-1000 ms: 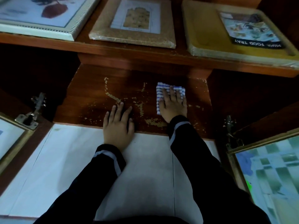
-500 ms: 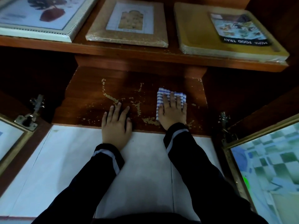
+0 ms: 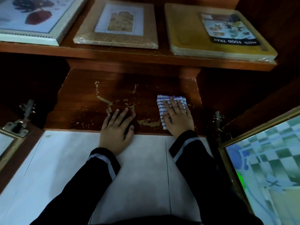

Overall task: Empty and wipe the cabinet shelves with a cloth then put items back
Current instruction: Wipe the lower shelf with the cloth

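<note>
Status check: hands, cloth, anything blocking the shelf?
Right hand flat on checked cloth, pressing it to lower shelf. Left hand flat at shelf edge. Food tray above, not obstructing.

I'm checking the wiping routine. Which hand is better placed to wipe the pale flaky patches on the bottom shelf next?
Right. The right hand presses flat on the cloth, just beside the patches; the left hand rests bare on the shelf edge.

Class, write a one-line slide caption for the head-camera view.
Right hand presses blue-and-white checked cloth on scuffed brown wooden shelf; left hand rests alongside.
</note>
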The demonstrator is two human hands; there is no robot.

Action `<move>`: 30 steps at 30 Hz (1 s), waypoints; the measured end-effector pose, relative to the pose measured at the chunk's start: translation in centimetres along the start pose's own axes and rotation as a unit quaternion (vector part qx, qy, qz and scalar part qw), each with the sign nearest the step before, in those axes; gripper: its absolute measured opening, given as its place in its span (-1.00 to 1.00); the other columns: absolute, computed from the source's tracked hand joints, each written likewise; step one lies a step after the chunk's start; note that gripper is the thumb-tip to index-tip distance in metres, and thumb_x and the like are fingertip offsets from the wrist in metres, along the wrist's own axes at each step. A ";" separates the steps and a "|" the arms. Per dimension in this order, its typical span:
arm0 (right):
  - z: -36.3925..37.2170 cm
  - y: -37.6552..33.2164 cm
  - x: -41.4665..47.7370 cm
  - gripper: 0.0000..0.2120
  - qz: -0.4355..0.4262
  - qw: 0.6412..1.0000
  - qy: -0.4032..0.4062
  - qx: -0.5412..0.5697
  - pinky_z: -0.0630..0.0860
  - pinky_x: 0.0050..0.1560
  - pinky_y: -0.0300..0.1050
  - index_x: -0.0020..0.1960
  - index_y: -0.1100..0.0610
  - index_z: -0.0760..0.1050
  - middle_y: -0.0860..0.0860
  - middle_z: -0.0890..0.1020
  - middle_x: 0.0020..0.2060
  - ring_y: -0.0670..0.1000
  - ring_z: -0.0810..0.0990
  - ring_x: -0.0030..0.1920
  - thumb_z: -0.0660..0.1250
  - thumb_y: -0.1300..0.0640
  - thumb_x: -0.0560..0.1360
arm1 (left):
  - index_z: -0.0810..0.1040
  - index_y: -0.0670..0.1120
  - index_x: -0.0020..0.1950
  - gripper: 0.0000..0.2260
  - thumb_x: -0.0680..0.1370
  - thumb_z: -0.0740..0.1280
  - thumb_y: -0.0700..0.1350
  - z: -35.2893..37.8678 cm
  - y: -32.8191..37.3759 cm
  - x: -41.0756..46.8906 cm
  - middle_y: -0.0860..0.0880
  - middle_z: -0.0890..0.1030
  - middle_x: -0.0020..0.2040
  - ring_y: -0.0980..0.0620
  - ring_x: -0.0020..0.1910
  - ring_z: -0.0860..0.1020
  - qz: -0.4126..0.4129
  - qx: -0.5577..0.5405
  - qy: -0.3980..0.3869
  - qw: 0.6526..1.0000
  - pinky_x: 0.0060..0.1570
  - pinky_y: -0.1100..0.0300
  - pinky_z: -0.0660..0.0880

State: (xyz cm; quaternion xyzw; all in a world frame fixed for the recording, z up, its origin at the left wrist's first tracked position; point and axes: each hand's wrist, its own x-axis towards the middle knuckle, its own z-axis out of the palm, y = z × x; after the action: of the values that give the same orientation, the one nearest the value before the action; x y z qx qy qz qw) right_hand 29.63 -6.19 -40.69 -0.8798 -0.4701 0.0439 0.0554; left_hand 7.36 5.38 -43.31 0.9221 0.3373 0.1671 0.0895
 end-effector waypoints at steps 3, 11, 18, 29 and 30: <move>-0.4 2.4 0.2 -0.48 0.058 0.998 0.004 0.011 -0.20 0.53 0.04 0.59 -0.15 -0.04 -0.09 -0.06 0.59 0.00 -0.10 0.57 -0.05 -0.09 0.65 | 0.43 0.11 0.47 -0.54 0.60 0.05 0.14 0.1 -0.1 0.0 -0.01 0.38 0.51 -0.12 0.52 0.28 0.002 0.004 -0.006 1.000 0.48 -0.14 0.15; -0.6 2.9 0.7 -0.47 0.095 0.995 -0.001 0.006 -0.20 0.53 0.11 0.59 -0.09 -0.08 -0.03 -0.07 0.59 0.07 -0.12 0.57 -0.08 -0.10 0.66 | 0.47 0.07 0.44 -0.54 0.59 0.06 0.12 0.3 -0.1 0.1 -0.04 0.38 0.50 -0.14 0.51 0.29 0.005 0.007 0.000 1.000 0.45 -0.17 0.20; -1.0 3.0 3.3 -0.47 0.125 0.992 -0.013 0.010 -0.22 0.52 0.13 0.59 -0.07 -0.09 0.00 -0.07 0.59 0.09 -0.11 0.57 -0.08 -0.09 0.66 | 0.47 0.07 0.44 -0.54 0.59 0.06 0.12 0.1 0.1 0.0 -0.03 0.38 0.50 -0.14 0.51 0.29 0.000 0.008 -0.001 1.000 0.46 -0.16 0.19; -2.2 4.0 10.3 -0.46 0.147 0.988 -0.047 0.018 -0.20 0.52 0.15 0.59 -0.12 -0.13 -0.06 -0.13 0.59 0.06 -0.14 0.57 -0.12 -0.16 0.64 | 0.50 0.07 0.41 -0.56 0.59 0.10 0.11 0.0 0.1 0.2 -0.02 0.41 0.49 -0.11 0.50 0.31 0.001 0.000 0.012 1.000 0.45 -0.10 0.18; -2.3 3.9 10.7 -0.46 0.149 0.987 -0.052 0.020 -0.20 0.52 0.16 0.59 -0.11 -0.13 -0.05 -0.13 0.59 0.07 -0.14 0.57 -0.13 -0.16 0.64 | 0.50 0.06 0.40 -0.57 0.59 0.10 0.10 0.0 0.1 0.2 -0.02 0.41 0.48 -0.11 0.50 0.31 0.001 -0.002 0.013 1.000 0.44 -0.10 0.19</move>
State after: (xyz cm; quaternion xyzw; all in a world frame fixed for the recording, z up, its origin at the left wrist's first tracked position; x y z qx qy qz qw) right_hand 39.11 0.45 -39.19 -0.9352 -0.3352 0.1063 0.0412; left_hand 7.56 5.45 -43.24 0.9200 0.3375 0.1794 0.0870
